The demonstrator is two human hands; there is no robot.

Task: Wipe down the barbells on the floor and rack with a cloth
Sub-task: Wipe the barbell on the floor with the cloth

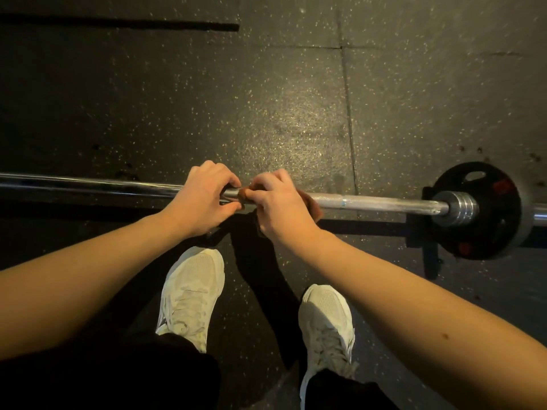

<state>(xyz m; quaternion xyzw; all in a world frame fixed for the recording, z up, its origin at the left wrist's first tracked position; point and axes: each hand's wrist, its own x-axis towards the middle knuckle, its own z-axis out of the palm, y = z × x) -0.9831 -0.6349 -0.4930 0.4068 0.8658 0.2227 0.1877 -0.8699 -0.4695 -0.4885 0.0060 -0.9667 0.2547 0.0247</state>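
Barbell of knurled steel, brown cloth bunched in right hand

A gym: speckled rubber floor tiles, a steel barbell and a black weight plate.

There are two hands, the left hand and the right hand, close together. One barbell runs under both. One cloth is beneath the right hand. One weight plate sits well beyond the right hand. There are two shoes, the left shoe and the right shoe, one below each hand. One dark strip lies far above the left hand.
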